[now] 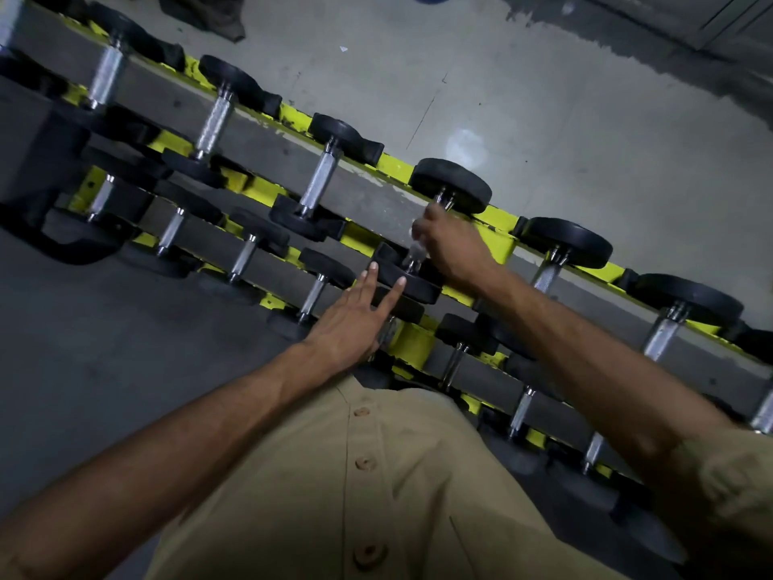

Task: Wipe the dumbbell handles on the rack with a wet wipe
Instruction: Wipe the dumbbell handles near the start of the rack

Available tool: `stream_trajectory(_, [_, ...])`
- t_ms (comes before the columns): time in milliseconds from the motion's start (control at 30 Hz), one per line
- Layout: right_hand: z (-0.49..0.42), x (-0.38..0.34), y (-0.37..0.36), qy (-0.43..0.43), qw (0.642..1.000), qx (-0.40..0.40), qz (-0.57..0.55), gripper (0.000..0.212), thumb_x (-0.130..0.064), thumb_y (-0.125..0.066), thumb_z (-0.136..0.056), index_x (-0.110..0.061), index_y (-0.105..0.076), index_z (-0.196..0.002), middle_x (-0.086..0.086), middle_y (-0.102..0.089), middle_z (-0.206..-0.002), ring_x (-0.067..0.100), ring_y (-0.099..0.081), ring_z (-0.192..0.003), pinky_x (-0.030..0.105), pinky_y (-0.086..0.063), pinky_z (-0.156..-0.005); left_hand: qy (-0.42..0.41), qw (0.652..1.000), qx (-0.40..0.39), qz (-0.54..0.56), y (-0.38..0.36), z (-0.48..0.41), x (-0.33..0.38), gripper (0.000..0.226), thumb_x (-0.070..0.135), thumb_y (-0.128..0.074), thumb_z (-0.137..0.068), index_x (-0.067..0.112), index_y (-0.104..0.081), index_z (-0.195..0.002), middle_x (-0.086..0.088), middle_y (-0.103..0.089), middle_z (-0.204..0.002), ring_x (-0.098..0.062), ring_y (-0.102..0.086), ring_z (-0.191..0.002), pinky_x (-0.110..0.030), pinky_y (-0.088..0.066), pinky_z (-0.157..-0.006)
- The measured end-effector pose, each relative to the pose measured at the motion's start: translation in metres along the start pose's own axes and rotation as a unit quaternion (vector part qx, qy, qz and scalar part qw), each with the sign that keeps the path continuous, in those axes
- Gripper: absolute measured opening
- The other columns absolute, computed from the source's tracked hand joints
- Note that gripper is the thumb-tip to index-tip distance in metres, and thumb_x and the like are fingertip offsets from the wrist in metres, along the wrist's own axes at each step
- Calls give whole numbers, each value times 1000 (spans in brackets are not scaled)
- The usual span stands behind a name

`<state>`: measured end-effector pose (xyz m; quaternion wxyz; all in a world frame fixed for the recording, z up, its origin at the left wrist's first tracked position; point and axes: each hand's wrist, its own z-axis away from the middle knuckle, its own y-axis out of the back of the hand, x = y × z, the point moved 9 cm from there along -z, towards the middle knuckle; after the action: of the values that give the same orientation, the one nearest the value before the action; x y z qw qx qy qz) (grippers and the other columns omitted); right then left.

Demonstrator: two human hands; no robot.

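Right hand point(454, 249) curled round the handle point(413, 263) of a top-row dumbbell point(451, 184), mid-rack point(493, 234); pale blur under its fingers reads as the wipe point(418, 238), can't confirm. Left hand point(349, 324) flat, fingers straight and spread, tips on the near black weight point(414, 288). We judge this is the wiping stroke; we'd press down with the left so nothing rolls; run the wipe collar to collar; twist the wrist to reach the knurled underside.

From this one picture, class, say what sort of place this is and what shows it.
Most likely a gym's free-weights area: a yellow tiered rack holds rows of black-ended dumbbells with knurled steel handles, on a bare concrete floor.
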<state>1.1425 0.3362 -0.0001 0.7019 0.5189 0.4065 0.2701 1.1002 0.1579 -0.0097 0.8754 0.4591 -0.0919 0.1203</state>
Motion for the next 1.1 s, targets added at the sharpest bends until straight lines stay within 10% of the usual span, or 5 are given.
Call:
stream_trajectory(433, [54, 63, -82, -523, 714, 109, -452, 22, -10, -64, -86, -19, -69, -66, -2, -69, -70, 19, -64, -69, 35, -53, -64, -21, 999, -26, -8, 4, 0, -4, 114, 14, -67, -96, 20, 26, -162, -35, 29, -163, -44, 6, -159, -46, -14, -129])
stream_trajectory(567, [22, 92, -55, -542, 639, 188, -513, 24, -8, -65, -84, -15, -62, -62, -2, -59, -57, 18, -54, -57, 27, -49, -50, -38, 999, -36, -14, 9, -1, -6, 113, 13, -66, -97, 20, 26, -162, -35, 29, -163, -44, 6, -159, -47, -14, -130])
stream_trajectory(800, [-14, 59, -84, -428, 334, 147, -827, 39, -25, -31, -104, -8, -66, -98, 11, -74, -85, 28, -71, -71, 44, -51, -82, -70, 995, -55, -47, 12, -4, -11, 112, 17, -64, -98, 19, 28, -162, -39, 26, -162, -46, 6, -159, -47, -15, -130])
stream_trajectory(900, [-16, 62, -84, -428, 304, 175, -833, 36, -25, -33, -104, -11, -65, -101, 8, -74, -89, 26, -71, -74, 41, -52, -81, -80, 993, -68, -56, 13, -5, -12, 111, 17, -64, -99, 20, 28, -161, -40, 27, -161, -47, 7, -159, -50, -15, -130])
stream_trajectory(1100, [10, 55, -94, -472, 404, 274, -734, 16, -16, -54, -89, -5, -61, -98, 13, -67, -75, 22, -64, -54, 29, -43, -56, -103, 990, -70, -71, 14, -7, -13, 108, 17, -61, -100, 19, 28, -162, -43, 27, -159, -50, 3, -158, -51, -19, -129])
